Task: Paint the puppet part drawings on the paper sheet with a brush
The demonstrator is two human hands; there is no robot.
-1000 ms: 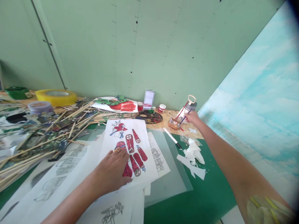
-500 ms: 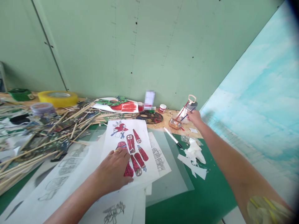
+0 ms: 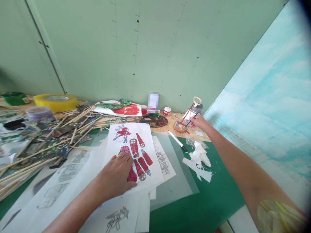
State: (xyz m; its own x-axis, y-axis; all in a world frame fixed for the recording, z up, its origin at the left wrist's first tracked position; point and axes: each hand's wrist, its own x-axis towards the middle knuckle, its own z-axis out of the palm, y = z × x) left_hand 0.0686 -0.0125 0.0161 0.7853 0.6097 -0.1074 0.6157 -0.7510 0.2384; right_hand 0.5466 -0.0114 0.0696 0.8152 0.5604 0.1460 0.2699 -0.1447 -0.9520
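Left hand [image 3: 118, 174] rests on a painted sheet [image 3: 148, 132]; right hand [image 3: 197, 122] holds a blue brush [image 3: 195, 116] at a small jar [image 3: 179, 127].

The left fingers lie nearly together, flat over the red drawings, and the sheet is on other papers upon the green mat [image 3: 179, 212]. The right fingertips are clamped on the brush handle; its tip seems to be inside the jar, but it is too small to see well. A red brush [image 3: 186, 114] leans in the same jar, just beside a bottle [image 3: 197, 109].
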